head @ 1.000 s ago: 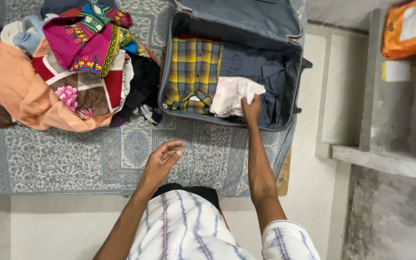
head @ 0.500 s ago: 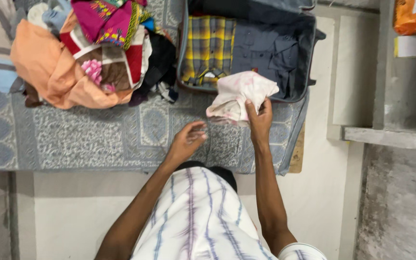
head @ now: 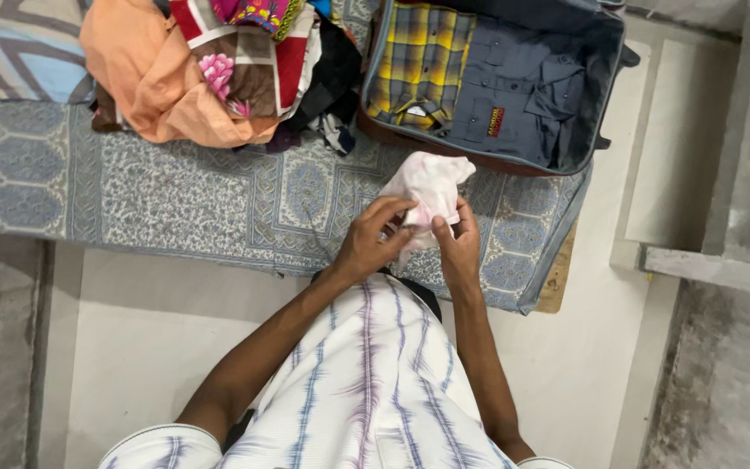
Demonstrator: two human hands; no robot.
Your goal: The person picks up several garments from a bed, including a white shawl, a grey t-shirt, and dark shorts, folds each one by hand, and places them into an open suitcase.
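Head view: both the left hand (head: 373, 239) and right hand (head: 456, 247) are gripping the pale cloth (head: 428, 187), which is best held taut by its edges.

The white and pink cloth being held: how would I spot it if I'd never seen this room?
Find the open suitcase on the patterned bedspread. Just below its near edge, the left hand and right hand hold the white and pink cloth. It is the only pale, crumpled piece outside the suitcase, held off the bedspread.

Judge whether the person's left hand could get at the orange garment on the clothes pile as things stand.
Probably not right away: the left hand grips the white-pink cloth together with the right hand, though nothing blocks the way to the orange garment.
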